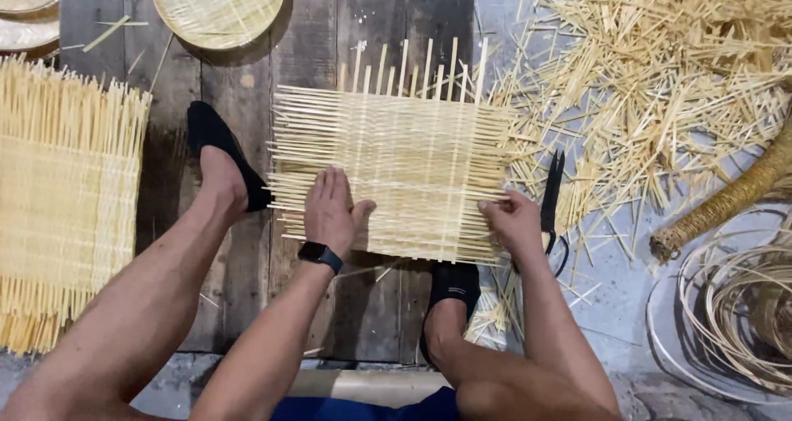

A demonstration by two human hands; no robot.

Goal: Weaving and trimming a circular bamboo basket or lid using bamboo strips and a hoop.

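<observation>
- Head view: a half-woven bamboo mat point(396, 169) lies flat on dark wooden floor planks point(247, 99), between the person's two black slippers point(216, 145).
- The left hand point(332, 211) rests palm-down with fingers spread flat on the mat's near left part, pressing it and grasping nothing; a black wristband point(320, 256) sits on that wrist.
- The right hand point(513, 221) is clenched at the mat's near right edge, pinching the ends of thin bamboo strips point(487, 197) there.
- Black scissors point(551, 198) lie on the floor just beside the right hand, at the mat's right edge.
- A heap of loose bamboo slivers point(660, 83) spreads over the floor's far right corner; a finished mat point(66, 198) lies along the left edge, a round woven tray point(219, 9) at the far edge, coiled rattan point(734, 305) at the near right.
- Judgement: the mat looks light, springy and loosely bound; single strips may slide out or snap. Best pressed flat and gripped at woven edges, not stray ends.
</observation>
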